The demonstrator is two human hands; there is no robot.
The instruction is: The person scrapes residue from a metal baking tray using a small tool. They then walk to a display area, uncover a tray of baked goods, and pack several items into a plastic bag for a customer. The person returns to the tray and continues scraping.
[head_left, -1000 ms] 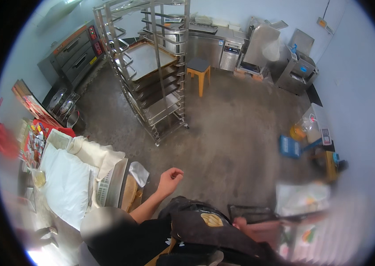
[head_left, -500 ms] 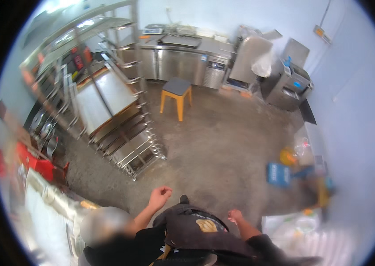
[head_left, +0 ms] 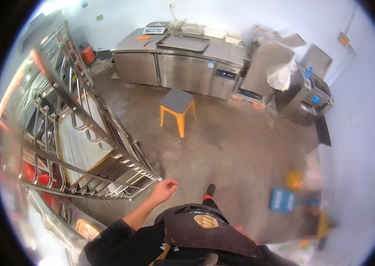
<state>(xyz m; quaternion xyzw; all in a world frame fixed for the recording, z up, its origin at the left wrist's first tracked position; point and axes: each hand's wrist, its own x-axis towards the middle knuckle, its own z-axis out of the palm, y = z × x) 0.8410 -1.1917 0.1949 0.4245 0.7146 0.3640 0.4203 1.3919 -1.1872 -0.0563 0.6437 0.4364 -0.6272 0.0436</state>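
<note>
My left hand [head_left: 165, 190] hangs in front of me with its fingers loosely bent and slightly apart, and nothing shows in it. It is nearest to the lower corner of a tall metal tray rack [head_left: 121, 153], apart from it as far as I can tell. My right hand [head_left: 239, 229] shows only in a small part beside my dark apron [head_left: 236, 239]; its fingers are hidden. One dark shoe [head_left: 210, 190] is stepping forward on the floor.
A yellow stool with a grey seat [head_left: 177, 101] stands ahead. Behind it runs a steel counter [head_left: 183, 73] bearing a black tray [head_left: 182, 43] and a scale [head_left: 154, 30]. Steel machines [head_left: 305, 95] stand far right. A blue box [head_left: 282, 200] lies to the right.
My view has shifted forward, so the stool and counter look closer. The rack now stands further left beside me. My right hand has swung back and is mostly hidden.
</note>
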